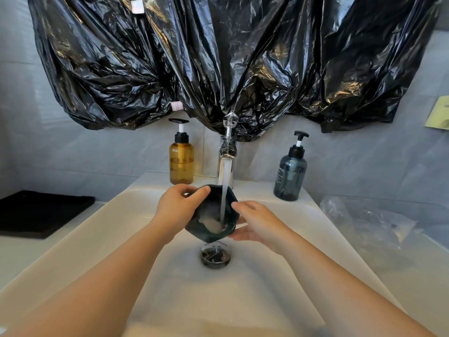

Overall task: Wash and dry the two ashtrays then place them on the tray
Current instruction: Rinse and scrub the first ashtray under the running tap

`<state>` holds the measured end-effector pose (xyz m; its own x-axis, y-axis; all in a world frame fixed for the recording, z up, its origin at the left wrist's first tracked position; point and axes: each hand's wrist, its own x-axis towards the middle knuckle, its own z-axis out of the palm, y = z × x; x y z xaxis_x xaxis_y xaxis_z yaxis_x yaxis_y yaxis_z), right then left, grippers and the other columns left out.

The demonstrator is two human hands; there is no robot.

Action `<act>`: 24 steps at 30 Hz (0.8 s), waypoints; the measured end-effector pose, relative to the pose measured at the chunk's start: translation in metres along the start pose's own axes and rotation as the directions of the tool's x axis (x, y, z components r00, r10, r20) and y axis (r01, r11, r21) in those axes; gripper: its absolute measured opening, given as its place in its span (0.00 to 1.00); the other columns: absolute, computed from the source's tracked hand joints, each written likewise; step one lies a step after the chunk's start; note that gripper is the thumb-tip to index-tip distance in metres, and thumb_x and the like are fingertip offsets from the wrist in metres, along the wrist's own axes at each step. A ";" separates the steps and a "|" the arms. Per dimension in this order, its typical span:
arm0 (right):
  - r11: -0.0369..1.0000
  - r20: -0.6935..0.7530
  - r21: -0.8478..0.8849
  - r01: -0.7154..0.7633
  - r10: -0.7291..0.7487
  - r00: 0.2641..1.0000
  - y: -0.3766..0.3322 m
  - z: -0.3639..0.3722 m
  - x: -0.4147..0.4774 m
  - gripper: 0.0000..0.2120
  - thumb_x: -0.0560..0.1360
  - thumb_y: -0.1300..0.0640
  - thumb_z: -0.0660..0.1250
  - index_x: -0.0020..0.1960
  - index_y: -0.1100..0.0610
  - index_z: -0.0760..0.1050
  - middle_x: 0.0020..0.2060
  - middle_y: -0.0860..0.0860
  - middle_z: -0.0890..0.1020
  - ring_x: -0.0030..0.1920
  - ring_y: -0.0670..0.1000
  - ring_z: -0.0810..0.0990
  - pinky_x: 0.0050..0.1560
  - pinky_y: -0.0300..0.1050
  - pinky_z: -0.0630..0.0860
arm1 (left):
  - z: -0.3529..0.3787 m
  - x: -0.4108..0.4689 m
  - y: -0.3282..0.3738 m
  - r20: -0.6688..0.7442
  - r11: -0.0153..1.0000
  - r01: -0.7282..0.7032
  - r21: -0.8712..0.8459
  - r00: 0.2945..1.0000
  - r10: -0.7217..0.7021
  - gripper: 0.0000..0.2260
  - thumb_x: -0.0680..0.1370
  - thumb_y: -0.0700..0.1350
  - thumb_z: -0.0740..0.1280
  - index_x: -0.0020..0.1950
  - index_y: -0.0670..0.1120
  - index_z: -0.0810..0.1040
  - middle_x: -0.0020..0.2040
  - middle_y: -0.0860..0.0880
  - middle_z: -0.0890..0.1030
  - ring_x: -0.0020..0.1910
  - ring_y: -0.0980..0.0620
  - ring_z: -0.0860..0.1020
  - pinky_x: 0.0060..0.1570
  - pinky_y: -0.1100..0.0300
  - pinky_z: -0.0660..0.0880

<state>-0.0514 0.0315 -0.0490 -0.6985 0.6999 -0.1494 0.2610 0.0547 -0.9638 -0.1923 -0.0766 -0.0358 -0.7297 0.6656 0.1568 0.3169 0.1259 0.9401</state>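
A dark round ashtray (209, 210) is held over the white sink (243, 300), tilted toward me, with tap water streaming into its bowl and foaming at the bottom. My left hand (176, 210) grips its left rim, thumb over the top edge. My right hand (255, 223) holds its right side, fingers under the base and thumb at the rim. A black tray (36, 212) lies on the counter at the left. Only one ashtray is in view.
The chrome tap (227, 164) runs at the back of the basin, above the open drain (215, 255). An amber pump bottle (181, 159) stands left of the tap, a dark blue one (290, 173) to its right. Clear plastic wrap (369, 222) lies on the right counter. Black plastic sheeting (218, 59) covers the wall.
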 end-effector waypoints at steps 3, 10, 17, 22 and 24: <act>0.997 -0.002 -0.044 0.057 -0.057 0.998 0.005 0.001 0.002 0.12 0.81 0.57 0.59 0.61 0.60 0.74 0.54 0.62 0.81 0.47 0.60 0.85 0.50 0.55 0.83 | 0.004 -0.003 0.000 0.021 0.999 -0.054 0.007 0.998 0.054 0.16 0.75 0.58 0.68 0.55 0.50 0.79 0.49 0.51 0.80 0.49 0.51 0.78 0.39 0.62 0.74; 0.985 -0.092 0.171 -0.021 0.038 0.995 0.007 0.002 0.006 0.12 0.81 0.63 0.56 0.59 0.67 0.73 0.55 0.66 0.80 0.46 0.62 0.85 0.39 0.49 0.84 | -0.002 0.003 -0.002 0.249 0.968 0.208 -0.139 0.954 -0.169 0.30 0.67 0.59 0.76 0.62 0.44 0.73 0.54 0.43 0.82 0.52 0.46 0.82 0.50 0.50 0.81; 0.977 0.005 0.165 -0.133 0.134 0.991 0.008 -0.004 0.006 0.14 0.82 0.55 0.58 0.59 0.64 0.74 0.48 0.63 0.83 0.43 0.58 0.86 0.46 0.47 0.84 | 0.002 0.004 -0.002 0.182 0.970 0.119 -0.211 0.980 -0.081 0.21 0.73 0.51 0.73 0.59 0.40 0.76 0.51 0.41 0.83 0.49 0.45 0.83 0.48 0.49 0.82; 1.000 -0.016 -0.009 0.016 -0.016 1.000 0.010 -0.002 0.012 0.20 0.80 0.53 0.62 0.70 0.59 0.68 0.60 0.62 0.79 0.45 0.60 0.86 0.48 0.50 0.83 | -0.001 0.003 -0.003 -0.001 0.999 -0.052 0.008 0.999 0.052 0.18 0.72 0.57 0.71 0.56 0.47 0.78 0.49 0.47 0.81 0.48 0.49 0.79 0.46 0.53 0.80; 0.997 0.022 -0.042 0.067 -0.066 0.998 0.008 -0.002 0.009 0.16 0.81 0.60 0.58 0.67 0.60 0.71 0.57 0.63 0.80 0.50 0.61 0.85 0.51 0.53 0.83 | 0.000 0.001 -0.004 -0.001 0.996 -0.087 0.016 0.996 0.087 0.17 0.72 0.58 0.71 0.55 0.49 0.79 0.48 0.49 0.81 0.47 0.51 0.79 0.44 0.56 0.78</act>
<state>-0.0545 0.0397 -0.0581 -0.7284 0.6792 -0.0897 0.2413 0.1319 -0.9614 -0.1947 -0.0765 -0.0388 -0.6998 0.6733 0.2386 0.3890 0.0791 0.9178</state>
